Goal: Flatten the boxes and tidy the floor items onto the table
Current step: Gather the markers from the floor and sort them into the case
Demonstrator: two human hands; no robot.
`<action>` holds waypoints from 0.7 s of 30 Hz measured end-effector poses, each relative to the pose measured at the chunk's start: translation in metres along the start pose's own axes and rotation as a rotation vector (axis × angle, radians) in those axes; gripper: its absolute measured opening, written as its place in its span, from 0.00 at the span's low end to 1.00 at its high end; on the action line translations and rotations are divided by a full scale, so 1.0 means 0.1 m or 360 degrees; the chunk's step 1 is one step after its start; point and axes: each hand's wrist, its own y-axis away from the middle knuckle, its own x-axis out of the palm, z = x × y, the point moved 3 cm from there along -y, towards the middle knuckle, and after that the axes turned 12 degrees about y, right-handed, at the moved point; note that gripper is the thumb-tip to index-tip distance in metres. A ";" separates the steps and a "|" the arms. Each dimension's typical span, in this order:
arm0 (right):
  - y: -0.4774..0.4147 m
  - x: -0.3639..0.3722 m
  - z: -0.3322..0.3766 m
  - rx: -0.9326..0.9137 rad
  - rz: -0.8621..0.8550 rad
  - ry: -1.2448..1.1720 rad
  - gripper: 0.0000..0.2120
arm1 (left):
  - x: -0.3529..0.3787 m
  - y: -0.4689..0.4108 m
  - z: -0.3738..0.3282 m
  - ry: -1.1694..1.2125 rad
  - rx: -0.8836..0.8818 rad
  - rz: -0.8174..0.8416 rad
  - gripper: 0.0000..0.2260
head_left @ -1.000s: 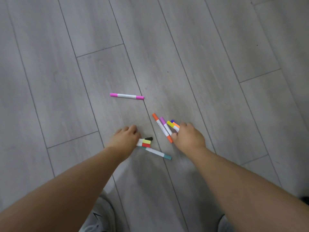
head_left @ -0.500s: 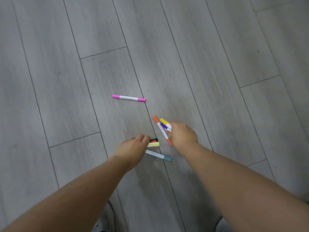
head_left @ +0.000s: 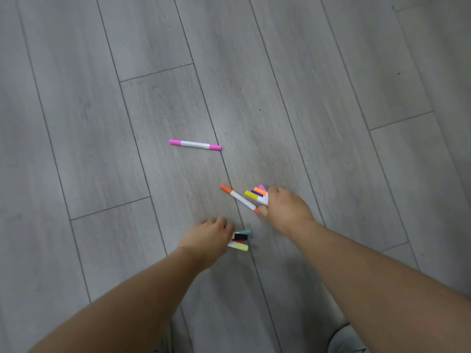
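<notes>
My left hand (head_left: 207,239) is closed around a bundle of markers (head_left: 240,241) whose teal, black, red and yellow caps stick out to the right. My right hand (head_left: 285,208) grips several markers (head_left: 256,193) with yellow, purple, orange and lilac caps pointing left. Its thumb touches the lower end of an orange-capped marker (head_left: 238,197) that lies slanted on the floor. A pink-capped marker (head_left: 195,144) lies alone on the grey plank floor, farther away and to the left of both hands.
Grey wood-look planks (head_left: 331,98) fill the view. A grey shoe (head_left: 345,338) shows at the bottom right edge. No boxes or table are in view.
The teal marker that lay on the floor is now in my left hand's bundle. My right hand has shifted right and gathered its markers tighter, touching the orange marker's end.
</notes>
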 end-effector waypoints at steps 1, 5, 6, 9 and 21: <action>-0.01 -0.03 0.00 -0.0029 -0.0005 -0.0030 0.19 | -0.03 0.00 0.08 0.0024 -0.0045 -0.0019 0.16; -0.04 -0.16 0.08 -0.0110 -0.0045 -0.0084 0.13 | -0.35 -0.03 0.49 0.0053 -0.0268 -0.0124 0.16; -0.04 -0.19 0.13 -0.0136 -0.0052 -0.0076 0.13 | -0.48 -0.04 0.59 0.0061 -0.0312 -0.0185 0.15; -0.05 -0.17 0.28 -0.0189 -0.0050 -0.0097 0.16 | -0.87 -0.11 0.84 -0.0008 -0.0392 -0.0408 0.13; 0.00 0.06 0.34 -0.0237 -0.0043 0.0289 0.17 | -1.28 -0.82 1.10 0.0069 -0.0505 -0.0484 0.15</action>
